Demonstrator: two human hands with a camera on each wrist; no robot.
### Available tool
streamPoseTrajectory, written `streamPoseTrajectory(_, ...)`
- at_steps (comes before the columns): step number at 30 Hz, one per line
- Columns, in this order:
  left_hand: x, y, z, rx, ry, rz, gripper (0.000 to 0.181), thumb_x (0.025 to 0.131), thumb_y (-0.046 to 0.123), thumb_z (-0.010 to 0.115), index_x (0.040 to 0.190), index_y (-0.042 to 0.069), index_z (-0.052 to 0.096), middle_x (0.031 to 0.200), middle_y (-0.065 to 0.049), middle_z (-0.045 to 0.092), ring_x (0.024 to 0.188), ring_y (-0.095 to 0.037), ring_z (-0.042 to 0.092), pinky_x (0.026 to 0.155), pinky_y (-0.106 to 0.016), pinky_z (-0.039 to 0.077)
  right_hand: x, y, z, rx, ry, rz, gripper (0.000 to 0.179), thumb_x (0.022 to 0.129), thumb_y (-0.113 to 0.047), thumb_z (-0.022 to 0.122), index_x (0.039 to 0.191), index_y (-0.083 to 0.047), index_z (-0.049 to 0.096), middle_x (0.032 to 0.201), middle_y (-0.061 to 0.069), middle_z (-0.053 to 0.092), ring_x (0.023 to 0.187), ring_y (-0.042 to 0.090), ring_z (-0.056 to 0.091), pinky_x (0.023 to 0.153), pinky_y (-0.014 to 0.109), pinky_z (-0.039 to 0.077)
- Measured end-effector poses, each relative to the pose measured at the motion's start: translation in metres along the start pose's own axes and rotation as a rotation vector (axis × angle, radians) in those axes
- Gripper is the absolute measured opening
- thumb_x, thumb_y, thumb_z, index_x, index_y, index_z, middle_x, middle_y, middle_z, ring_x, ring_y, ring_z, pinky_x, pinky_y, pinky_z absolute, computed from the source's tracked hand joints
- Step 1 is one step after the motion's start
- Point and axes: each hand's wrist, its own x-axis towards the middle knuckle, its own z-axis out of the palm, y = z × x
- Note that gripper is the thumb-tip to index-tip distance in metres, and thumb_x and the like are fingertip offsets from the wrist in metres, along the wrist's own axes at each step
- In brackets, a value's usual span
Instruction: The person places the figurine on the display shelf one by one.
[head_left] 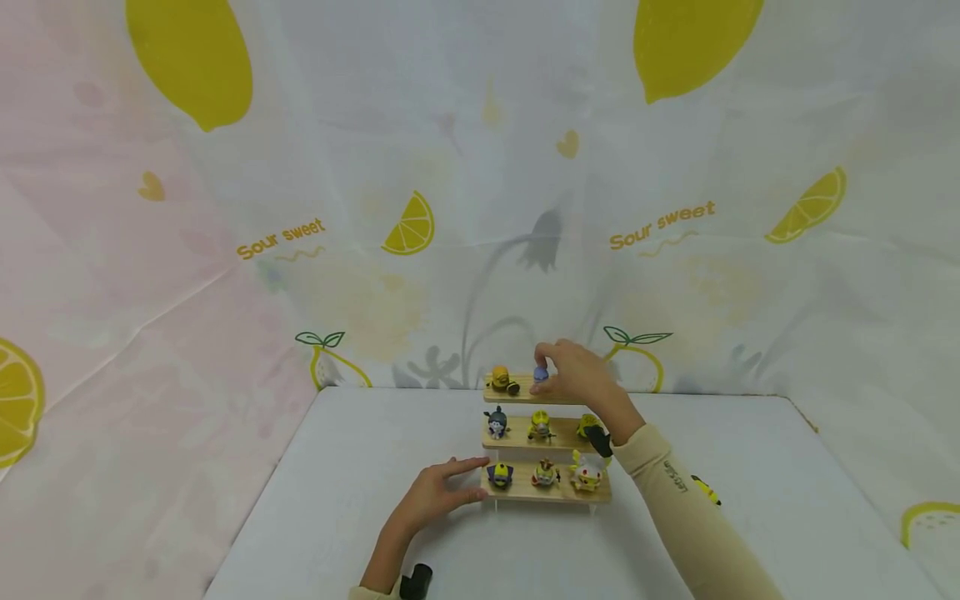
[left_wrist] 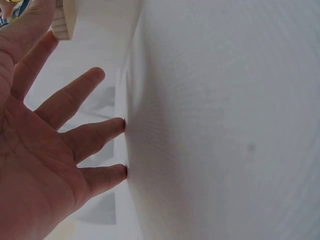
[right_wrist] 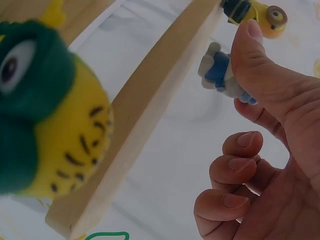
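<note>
My right hand reaches over a three-tier wooden display stand and pinches a small blue and grey figurine between thumb and index finger at the top tier. In the right wrist view the other fingers are curled. An orange-yellow figurine stands left of it on the same tier. My left hand is at the left end of the bottom tier, thumb and index finger reaching to the wood. Its fingers look spread in the left wrist view, two tips against the white surface.
The middle tier bears a grey-haired figurine, a yellow one and one with green goggles. On the bottom tier are a purple-yellow figurine, a small figurine and a white one. A yellow item lies beside my right sleeve.
</note>
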Motion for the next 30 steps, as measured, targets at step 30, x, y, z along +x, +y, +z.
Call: streamPoseTrajectory(30, -0.0004, 0.0034, -0.0003, 0.025, 0.004, -0.036, 0.052, 0.082, 0.045, 0.077, 0.13, 0.027, 0.067, 0.133, -0.001, 0.062, 0.135, -0.047, 0.038, 0.111, -0.06, 0.029, 0.0044, 0.0033, 0.0009, 0.054, -0.081, 0.02, 0.038, 0.076, -0.038, 0.086, 0.094, -0.017, 0.059, 0.081, -0.002, 0.054, 0.066, 0.017, 0.044, 0.053, 0.03, 0.032)
